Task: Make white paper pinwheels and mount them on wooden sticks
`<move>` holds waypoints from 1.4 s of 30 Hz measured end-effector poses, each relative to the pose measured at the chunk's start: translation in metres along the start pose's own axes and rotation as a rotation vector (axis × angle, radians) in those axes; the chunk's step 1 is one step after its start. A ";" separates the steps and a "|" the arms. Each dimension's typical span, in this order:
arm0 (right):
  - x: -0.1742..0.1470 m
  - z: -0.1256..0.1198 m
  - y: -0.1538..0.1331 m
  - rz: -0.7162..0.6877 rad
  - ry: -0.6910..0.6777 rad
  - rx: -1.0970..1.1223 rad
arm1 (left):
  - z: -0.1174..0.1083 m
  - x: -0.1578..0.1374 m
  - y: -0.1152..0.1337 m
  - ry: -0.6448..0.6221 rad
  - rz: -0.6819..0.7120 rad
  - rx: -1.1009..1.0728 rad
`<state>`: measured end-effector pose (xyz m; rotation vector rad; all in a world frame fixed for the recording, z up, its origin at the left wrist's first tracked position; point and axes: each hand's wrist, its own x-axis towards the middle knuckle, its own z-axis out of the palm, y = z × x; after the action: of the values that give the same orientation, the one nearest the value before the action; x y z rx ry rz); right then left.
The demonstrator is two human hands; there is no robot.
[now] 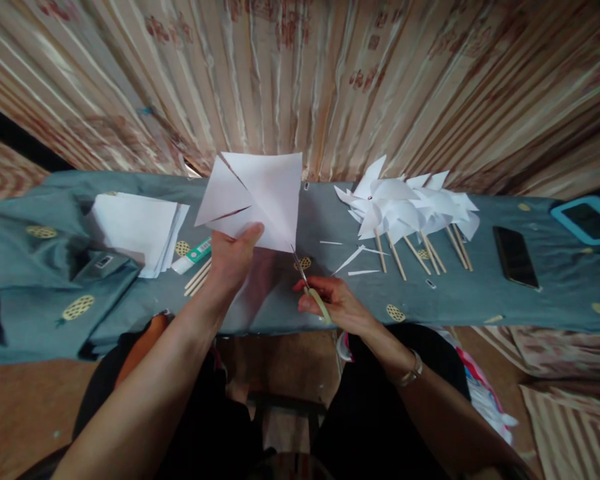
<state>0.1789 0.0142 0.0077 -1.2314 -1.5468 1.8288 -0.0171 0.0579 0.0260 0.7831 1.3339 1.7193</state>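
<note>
Head view: a square sheet of white paper [275, 187] is held above the blue-grey tablecloth [470, 300] by the left hand [234, 257], its lower edge pinched with the thumb laid on top. Two slits are cut inward from the sheet's left-hand corners. A pair of scissors [320, 305] with pale yellow-green handles is gripped by the right hand [336, 300], whose fingers are curled about the handles; the blade tips are brought to the sheet's lower right corner, but how far the blades are parted cannot be told. A silvery band [413, 370] is worn on the right wrist. Beyond the left hand, a stack of white paper [133, 227] is laid out, with a green-and-white box [197, 253] and several wooden sticks [196, 281] placed nearer the forearm. To the right of the sheet, thin paper offcuts [350, 260] are scattered, and white paper pinwheels [415, 203] on sticks are laid in an overlapping row. Farther right, a dark smartphone [515, 257] and a blue-framed tablet [587, 220] are set down. Everything is backed by a pleated, patterned curtain [320, 80].
</note>
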 end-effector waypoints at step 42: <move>0.002 -0.004 -0.003 0.010 -0.011 0.108 | 0.002 -0.011 -0.005 -0.038 -0.186 -0.022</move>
<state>0.1802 0.0188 0.0102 -1.1838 -1.4299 1.9018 -0.0091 0.0502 0.0214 0.6552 1.3170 1.5629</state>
